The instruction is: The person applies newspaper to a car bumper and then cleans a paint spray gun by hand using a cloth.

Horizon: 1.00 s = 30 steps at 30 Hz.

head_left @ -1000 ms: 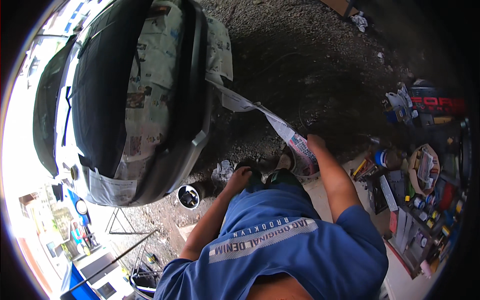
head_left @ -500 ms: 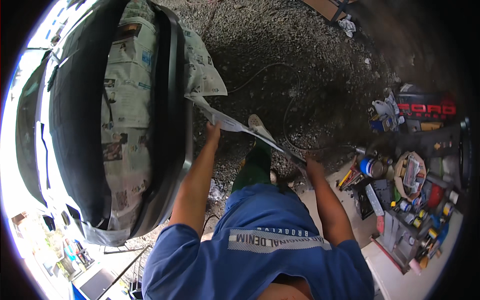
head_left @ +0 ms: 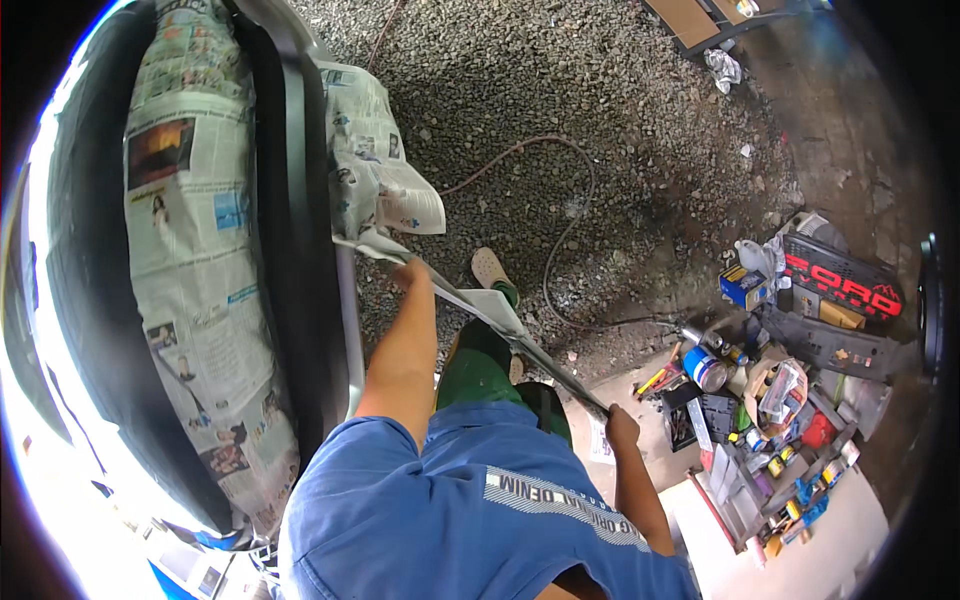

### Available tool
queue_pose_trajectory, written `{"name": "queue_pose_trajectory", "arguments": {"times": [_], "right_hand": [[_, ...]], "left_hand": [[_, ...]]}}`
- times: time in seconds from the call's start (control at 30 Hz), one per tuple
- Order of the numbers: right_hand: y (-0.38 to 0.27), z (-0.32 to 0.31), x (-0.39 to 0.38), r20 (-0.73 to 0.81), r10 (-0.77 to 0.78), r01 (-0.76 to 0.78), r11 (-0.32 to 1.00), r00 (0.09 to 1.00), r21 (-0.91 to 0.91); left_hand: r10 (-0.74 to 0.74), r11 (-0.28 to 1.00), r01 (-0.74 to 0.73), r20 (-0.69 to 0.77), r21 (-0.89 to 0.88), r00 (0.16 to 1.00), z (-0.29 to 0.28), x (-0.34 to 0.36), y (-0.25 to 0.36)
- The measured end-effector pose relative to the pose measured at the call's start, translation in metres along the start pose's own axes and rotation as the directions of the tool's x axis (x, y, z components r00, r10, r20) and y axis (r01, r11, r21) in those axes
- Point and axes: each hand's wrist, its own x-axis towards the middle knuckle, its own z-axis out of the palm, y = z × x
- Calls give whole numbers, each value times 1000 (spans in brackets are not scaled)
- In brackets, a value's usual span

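A long narrow strip of newspaper (head_left: 550,370) stretches slantwise across the front of my body. My left hand (head_left: 412,276) is closed on its upper left part, close to the vehicle's side. At the lower right end, my right hand (head_left: 622,428) is closed on the strip. Between the hands a flap of the paper (head_left: 495,312) stands out. The strip's far left end reaches the vehicle (head_left: 290,200), next to a newspaper sheet (head_left: 365,170) that hangs crumpled from its edge. My fingertips are partly hidden by the paper.
More newspaper (head_left: 190,260) covers the vehicle's middle between dark bands. A hose (head_left: 550,240) curves over the gravel (head_left: 460,90). At right lie a blue can (head_left: 704,368), a bag of waste (head_left: 776,395), several small bottles and a dark panel with red lettering (head_left: 840,280).
The view has shifted, and the vehicle shows more to the left. My right hand is lower, and the strip slants more steeply. Both hands keep hold of it.
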Motion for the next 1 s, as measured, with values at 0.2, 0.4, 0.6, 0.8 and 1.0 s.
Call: {"name": "queue_pose_trajectory", "arguments": {"times": [0.2, 0.4, 0.6, 0.8, 1.0], "right_hand": [[28, -45, -14, 36, 228, -230, 972, 973, 53], [36, -87, -45, 48, 349, -352, 925, 936, 145], [58, -95, -92, -38, 425, -372, 829, 904, 419], [111, -89, -108, -44, 471, -378, 756, 881, 534], [211, -62, -33, 196, 174, -258, 502, 965, 825]], "left_hand": [[-116, 993, 118, 351, 15, 929, 98, -88, 70], [122, 992, -125, 424, -22, 897, 156, -169, 147], [327, 933, -345, 637, -101, 698, 162, -281, 232], [524, 788, -557, 759, -260, 387, 151, -411, 271], [540, 716, -619, 818, -322, 199, 170, -508, 287]]}}
